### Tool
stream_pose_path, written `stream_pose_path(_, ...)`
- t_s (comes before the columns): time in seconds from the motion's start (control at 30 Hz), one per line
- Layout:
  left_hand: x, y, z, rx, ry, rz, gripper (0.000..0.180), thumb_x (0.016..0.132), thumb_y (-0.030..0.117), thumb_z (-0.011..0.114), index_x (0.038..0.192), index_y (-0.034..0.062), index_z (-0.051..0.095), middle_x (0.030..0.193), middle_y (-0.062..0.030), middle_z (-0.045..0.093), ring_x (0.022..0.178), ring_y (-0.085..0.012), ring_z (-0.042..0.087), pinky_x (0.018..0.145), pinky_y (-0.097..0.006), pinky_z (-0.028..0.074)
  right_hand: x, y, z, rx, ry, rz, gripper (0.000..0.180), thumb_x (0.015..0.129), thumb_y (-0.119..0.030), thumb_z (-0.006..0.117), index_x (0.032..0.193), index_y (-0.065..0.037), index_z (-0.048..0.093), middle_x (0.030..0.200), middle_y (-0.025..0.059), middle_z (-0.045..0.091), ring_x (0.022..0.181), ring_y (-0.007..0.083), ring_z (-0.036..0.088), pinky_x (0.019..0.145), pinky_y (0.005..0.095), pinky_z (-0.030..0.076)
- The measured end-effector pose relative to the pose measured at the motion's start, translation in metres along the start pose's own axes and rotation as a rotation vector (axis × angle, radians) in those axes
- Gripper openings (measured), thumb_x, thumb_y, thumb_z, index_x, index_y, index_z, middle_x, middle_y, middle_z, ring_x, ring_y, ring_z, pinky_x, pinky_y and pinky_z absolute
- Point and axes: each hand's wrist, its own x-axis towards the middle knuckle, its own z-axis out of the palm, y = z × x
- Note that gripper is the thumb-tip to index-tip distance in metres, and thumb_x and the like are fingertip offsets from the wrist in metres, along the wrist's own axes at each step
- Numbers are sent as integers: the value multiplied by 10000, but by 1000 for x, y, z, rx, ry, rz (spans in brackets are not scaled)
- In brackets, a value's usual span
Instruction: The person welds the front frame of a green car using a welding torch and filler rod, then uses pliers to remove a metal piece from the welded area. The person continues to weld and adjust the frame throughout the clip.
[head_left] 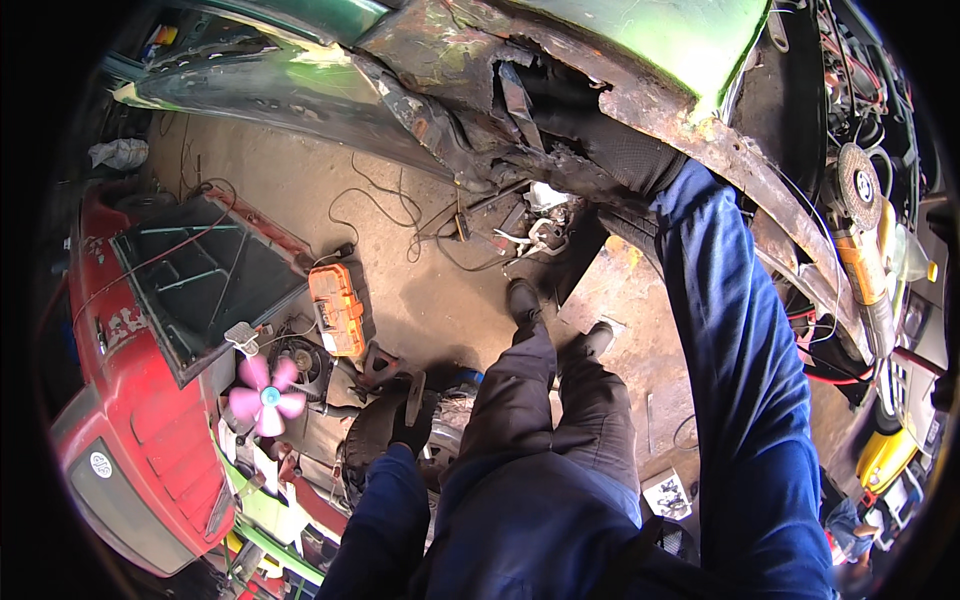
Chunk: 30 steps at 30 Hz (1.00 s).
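Note:
My right hand [635, 160], in a dark glove, reaches into a ragged, rusted opening in the car body panel [655, 110]. Shadow and the torn metal hide its fingers, so their grip does not show. Down by my left thigh, my left hand [412, 428], also in a dark glove, is closed round a flat, narrow greyish piece [415, 396] that sticks up from the fist. Its exact kind is not clear. Green paint covers the panel [680, 45] above the rusted edge, and beside the opening the metal is bent and torn.
An angle grinder [862, 265] rests on the car at right. Black cables [385, 205] trail over the floor near an orange toolbox [338, 310]. A pink-bladed fan [268, 396], a tire [368, 440] and a red vehicle [160, 420] stand left. A person [848, 530] appears lower right.

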Motion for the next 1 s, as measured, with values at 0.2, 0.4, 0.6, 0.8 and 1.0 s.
stream_pose_path(0.2,2,22,-3,62,-68,-158,766,1035,489,760,1595,18,533,1528,-212,623,1409,-348,603,1173,-451,477,-3,-9,-4,-57,-13,32,513,1106,-328,581,1540,-57,555,1362,258,716,1226,445,709,1062,515,566)
stream_pose_path(0.4,3,15,4,-36,-14,68,668,1067,477,727,1530,12,598,1472,-214,671,1372,-337,635,1174,-442,487,-3,-16,-8,-154,-59,87,590,1096,-393,588,1584,-67,531,1306,270,761,1172,472,751,1014,544,601)
stream_pose_path(0.6,4,11,6,-2,103,143,616,1080,480,713,1482,19,644,1366,-205,733,1269,-311,700,1115,-434,529,23,-29,-6,-213,-33,153,557,1093,-403,590,1538,-68,570,1272,277,767,1161,461,756,1013,549,589)
stream_pose_path(0.8,9,4,-1,20,27,63,616,1085,493,694,1479,22,648,1334,-215,746,1230,-325,717,1089,-446,541,2,-40,-6,-216,56,251,529,1091,-413,592,1492,-69,609,1239,283,773,1150,449,762,1013,554,577)
stream_pose_path(1.0,22,0,-14,70,6,34,617,1091,506,676,1476,25,652,1303,-225,759,1190,-338,734,1063,-458,553,-94,-53,30,-19,625,-59,522,1072,-313,628,1493,-8,597,1428,253,654,1299,456,613,1172,588,418)
